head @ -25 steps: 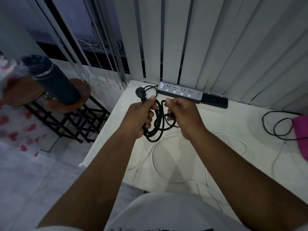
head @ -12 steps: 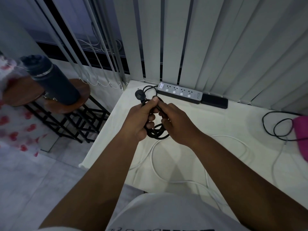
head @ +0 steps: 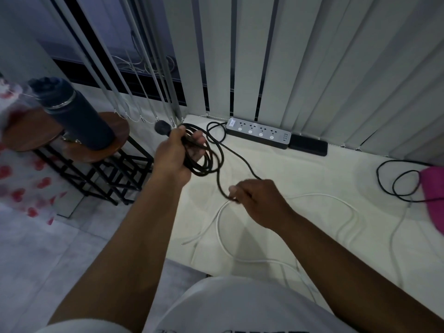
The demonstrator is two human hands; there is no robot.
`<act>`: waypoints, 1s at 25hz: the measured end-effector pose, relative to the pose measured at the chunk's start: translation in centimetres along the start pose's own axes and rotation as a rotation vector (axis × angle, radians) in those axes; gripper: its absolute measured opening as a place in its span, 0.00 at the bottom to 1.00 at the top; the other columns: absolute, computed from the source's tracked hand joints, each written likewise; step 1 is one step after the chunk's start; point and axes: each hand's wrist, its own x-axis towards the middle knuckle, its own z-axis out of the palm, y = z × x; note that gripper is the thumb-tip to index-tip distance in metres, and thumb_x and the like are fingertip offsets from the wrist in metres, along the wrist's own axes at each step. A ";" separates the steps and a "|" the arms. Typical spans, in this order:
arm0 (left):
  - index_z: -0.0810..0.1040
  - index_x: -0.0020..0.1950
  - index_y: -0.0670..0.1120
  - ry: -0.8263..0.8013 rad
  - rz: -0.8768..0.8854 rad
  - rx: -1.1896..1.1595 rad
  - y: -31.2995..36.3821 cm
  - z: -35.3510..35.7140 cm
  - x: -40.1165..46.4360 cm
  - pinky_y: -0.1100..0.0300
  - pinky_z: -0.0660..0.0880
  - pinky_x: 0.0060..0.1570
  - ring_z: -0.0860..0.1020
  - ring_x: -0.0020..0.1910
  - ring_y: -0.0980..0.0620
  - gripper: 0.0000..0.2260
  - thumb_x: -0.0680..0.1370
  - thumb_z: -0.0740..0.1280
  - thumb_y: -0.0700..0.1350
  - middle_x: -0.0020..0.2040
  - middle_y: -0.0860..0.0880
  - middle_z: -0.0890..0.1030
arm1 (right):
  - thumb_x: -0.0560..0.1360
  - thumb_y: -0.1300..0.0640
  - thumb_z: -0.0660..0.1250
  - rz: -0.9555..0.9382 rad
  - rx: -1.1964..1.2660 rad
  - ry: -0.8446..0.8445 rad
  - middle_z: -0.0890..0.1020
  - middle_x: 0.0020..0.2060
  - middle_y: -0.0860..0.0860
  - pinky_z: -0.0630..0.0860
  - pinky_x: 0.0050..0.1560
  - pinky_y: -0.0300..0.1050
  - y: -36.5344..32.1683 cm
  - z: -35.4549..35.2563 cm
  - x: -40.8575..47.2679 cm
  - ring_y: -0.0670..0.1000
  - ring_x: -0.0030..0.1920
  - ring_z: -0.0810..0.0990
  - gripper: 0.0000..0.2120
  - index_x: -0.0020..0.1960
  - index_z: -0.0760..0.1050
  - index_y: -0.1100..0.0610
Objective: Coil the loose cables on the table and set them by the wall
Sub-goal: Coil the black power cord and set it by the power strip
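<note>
Two bare forearms reach out from the bottom edge over a white tabletop (head: 312, 174). Nearest the body, a thin white cable (head: 217, 221) lies loose on the table in wide open curves, one end resting near the table's front left edge. Just beyond it the right hand (head: 258, 200) hovers low over the table, fingers pinched shut on a low bend of the thick black power cable (head: 217, 164). From that pinch the black cable rises to the left hand (head: 176, 157), which is raised above the table's left edge and curled around several gathered loops of it; the round black plug (head: 161, 128) sticks out above the thumb. Another run of the same cable trails across the table toward the grey power strip with white sockets (head: 258, 132), which lies against the vertical grey blinds (head: 312, 68). A flat black box (head: 308, 144) touches the strip's right end. Far right, a thin black cable (head: 396, 181) lies in loose loops beside a pink cloth (head: 433, 188). Off to the left, a dark blue bottle (head: 77, 114) stands on a round wooden stool (head: 105, 140).
</note>
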 end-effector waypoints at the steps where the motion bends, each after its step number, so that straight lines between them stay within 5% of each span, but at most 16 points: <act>1: 0.73 0.47 0.44 -0.008 0.014 -0.055 0.7 -0.3 0.3 0.57 0.81 0.36 0.82 0.33 0.52 0.06 0.81 0.61 0.45 0.31 0.50 0.80 | 0.80 0.48 0.61 0.021 0.030 -0.147 0.82 0.31 0.49 0.77 0.43 0.48 0.3 0.2 -0.5 0.46 0.34 0.80 0.17 0.36 0.79 0.53; 3: 0.71 0.39 0.46 -0.039 0.029 -0.110 1.9 -0.8 0.6 0.59 0.78 0.33 0.75 0.25 0.56 0.11 0.81 0.61 0.46 0.26 0.53 0.72 | 0.81 0.51 0.60 0.037 0.027 -0.327 0.84 0.34 0.48 0.78 0.47 0.48 1.3 0.9 -1.2 0.45 0.39 0.82 0.13 0.42 0.80 0.46; 6: 0.69 0.36 0.49 -0.120 0.043 -0.049 2.6 -1.0 0.3 0.64 0.65 0.24 0.62 0.21 0.58 0.13 0.80 0.62 0.49 0.24 0.55 0.64 | 0.80 0.54 0.62 0.171 0.087 -0.415 0.86 0.41 0.48 0.78 0.53 0.47 2.8 1.2 -0.9 0.46 0.46 0.83 0.10 0.55 0.82 0.52; 13: 0.70 0.34 0.50 -0.179 0.090 0.086 4.1 -0.9 -1.3 0.65 0.59 0.22 0.63 0.24 0.58 0.18 0.79 0.63 0.59 0.25 0.54 0.66 | 0.76 0.43 0.67 0.174 -0.108 -0.415 0.80 0.32 0.49 0.75 0.42 0.47 5.8 0.9 1.2 0.47 0.35 0.77 0.15 0.39 0.78 0.54; 17: 0.70 0.34 0.49 -0.216 0.077 0.181 6.5 -1.3 -2.1 0.65 0.55 0.20 0.60 0.22 0.58 0.18 0.80 0.62 0.58 0.25 0.54 0.63 | 0.83 0.53 0.57 0.109 -0.349 -0.643 0.80 0.60 0.53 0.71 0.64 0.50 7.5 1.7 1.9 0.54 0.63 0.76 0.15 0.66 0.75 0.52; 19: 0.69 0.35 0.49 -0.226 0.078 0.189 7.8 -1.9 -2.8 0.65 0.55 0.19 0.60 0.21 0.58 0.17 0.80 0.61 0.57 0.24 0.54 0.63 | 0.83 0.55 0.55 0.076 -0.466 -0.694 0.76 0.65 0.56 0.68 0.67 0.51 8.1 2.0 2.8 0.56 0.68 0.72 0.18 0.71 0.71 0.53; 25: 0.69 0.35 0.49 -0.346 0.004 0.216 10.2 -4.4 -2.8 0.68 0.58 0.15 0.60 0.19 0.60 0.18 0.80 0.60 0.58 0.23 0.56 0.62 | 0.82 0.44 0.57 -0.017 -0.661 -0.470 0.82 0.51 0.57 0.72 0.48 0.48 7.6 2.2 9.0 0.59 0.53 0.80 0.18 0.58 0.78 0.55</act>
